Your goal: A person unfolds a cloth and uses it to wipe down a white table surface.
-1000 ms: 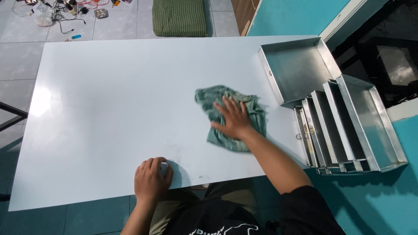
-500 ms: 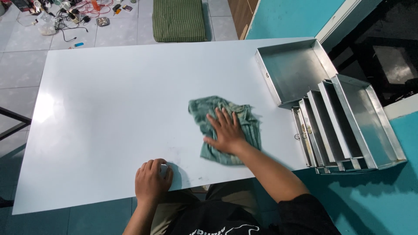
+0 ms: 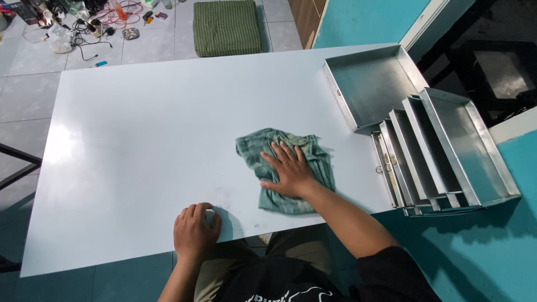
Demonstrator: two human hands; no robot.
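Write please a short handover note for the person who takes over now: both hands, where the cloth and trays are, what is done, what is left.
Right hand: flat, palm down, pressing the green cloth on the white table, near its front edge.
Left hand: curled at the table's front edge; whether it holds something, I cannot tell.
Metal trays: stacked at the right end, untouched.
Done: cannot tell how much is wiped; faint smudges show between the hands.
Left: probably those smudges and the rest of the top.
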